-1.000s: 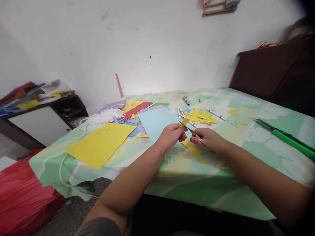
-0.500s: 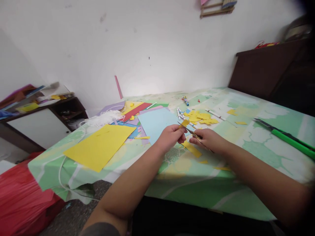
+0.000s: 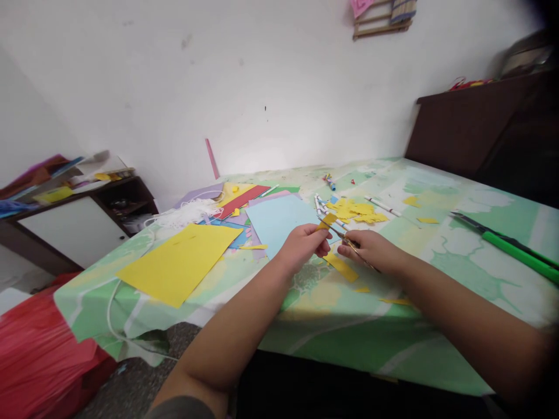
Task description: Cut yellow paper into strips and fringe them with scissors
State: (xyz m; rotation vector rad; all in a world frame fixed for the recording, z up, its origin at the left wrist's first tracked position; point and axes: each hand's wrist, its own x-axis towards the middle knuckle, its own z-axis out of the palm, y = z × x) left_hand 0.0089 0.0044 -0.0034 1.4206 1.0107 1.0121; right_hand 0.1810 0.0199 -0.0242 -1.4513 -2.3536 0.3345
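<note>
- When compared with half a second ago, altered only slightly: tipped a little upward in view, showing more of the wooden rack on the wall, with no clear new grip in either hand.
- Pinched between thumb and fingers of the left hand: small yellow paper piece, raised over the table, inward from the near edge and roughly midway between left and right edges.
- Clasped in the right hand: gold-coloured scissors, pointing leftward to the yellow paper piece; cannot tell spread of blades or depth of any cut.
- Judged from so small a change: probably still busy with the same snip, with no fresh offcut visible.
- Lying below the hands, toward the near edge: yellow paper strip, seemingly unmoved.
- Piled beyond the hands, toward the far edge: jagged yellow cut-outs, apparently not added to.
- Resting by the left edge: large yellow sheet, untouched; toward the right edge: green-handled tool, perhaps scissors, likewise unmoved.
</note>
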